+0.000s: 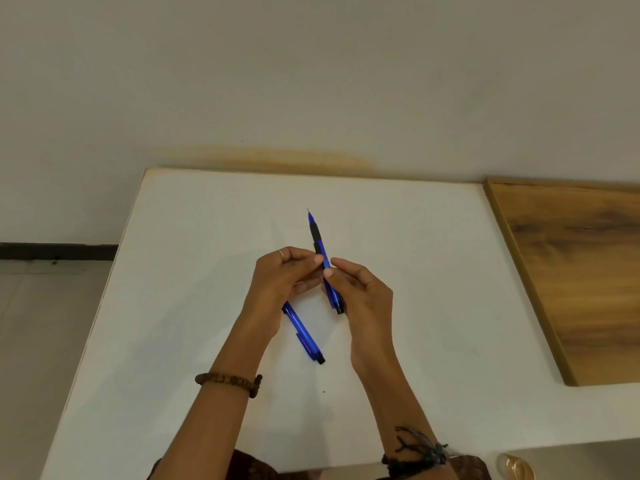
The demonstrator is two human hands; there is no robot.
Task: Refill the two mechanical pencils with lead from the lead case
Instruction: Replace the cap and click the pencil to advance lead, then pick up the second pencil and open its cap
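My right hand pinches a blue mechanical pencil at its barrel, tip pointing away from me with a thin lead sticking out. My left hand is beside it with fingers curled, its index fingertip touching the same pencil; something pale shows under its fingers, too hidden to name. A second blue mechanical pencil lies on the white table, partly hidden under my left hand. I cannot make out the lead case.
A wooden board lies at the table's right side. The table's left edge drops to a tiled floor. A wall stands right behind the far edge. A small dark speck sits on the table near me.
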